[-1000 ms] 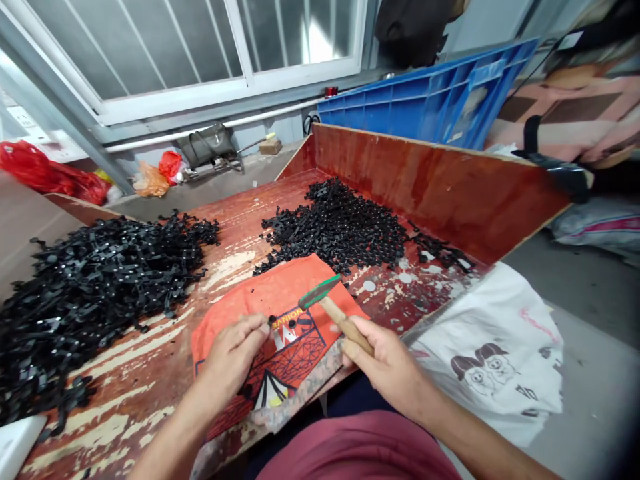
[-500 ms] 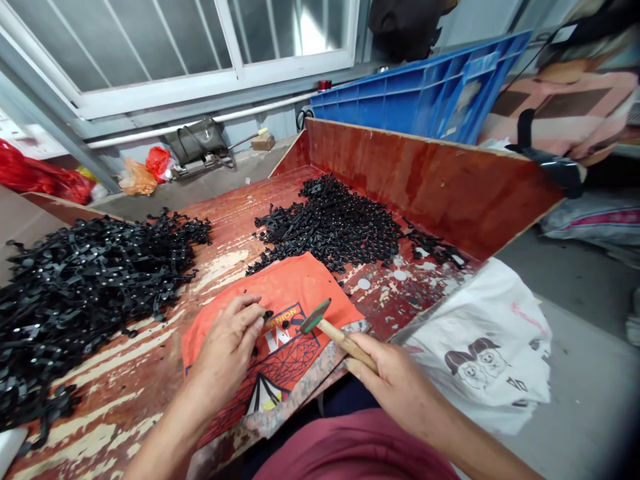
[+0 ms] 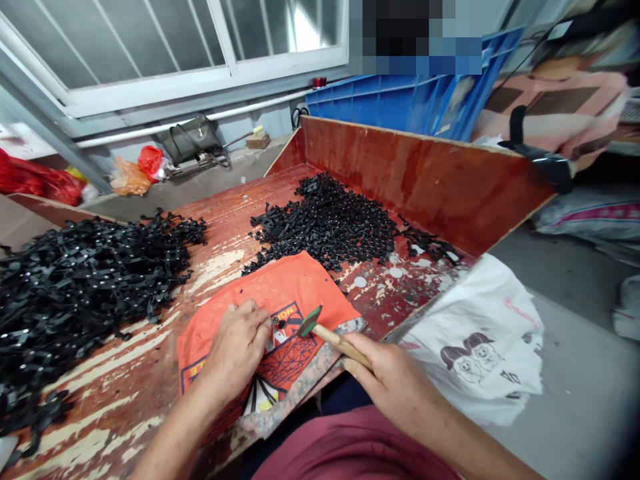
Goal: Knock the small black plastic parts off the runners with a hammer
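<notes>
The hammer [image 3: 334,339] is held by its wooden handle over the right part of the orange cloth [image 3: 305,275], the grip of the right hand [image 3: 384,365] being clamped round it. Whether the cloth is touched by its green head cannot be told. The grip of the left hand [image 3: 240,339], set over the middle of the cloth, is curled, with the fingers drawn together; whether anything is pinched there cannot be told, as the fingertips are partly hidden. A small black piece [image 3: 281,325] is seen on the cloth's print, between those fingertips and the hammer's head.

The cloth is spread at the near edge of the tabletop [image 3: 223,208]. Black parts are piled in a large heap [image 3: 100,267] left of the cloth and in a second heap [image 3: 327,223] beyond it. Farther beyond the cloth, to the right, a blue crate [image 3: 380,107] is placed behind a red board [image 3: 410,170]; its contents are hidden. Far left beyond the cloth, a red bag [image 3: 40,180] and an orange bag [image 3: 131,177] are seen.
</notes>
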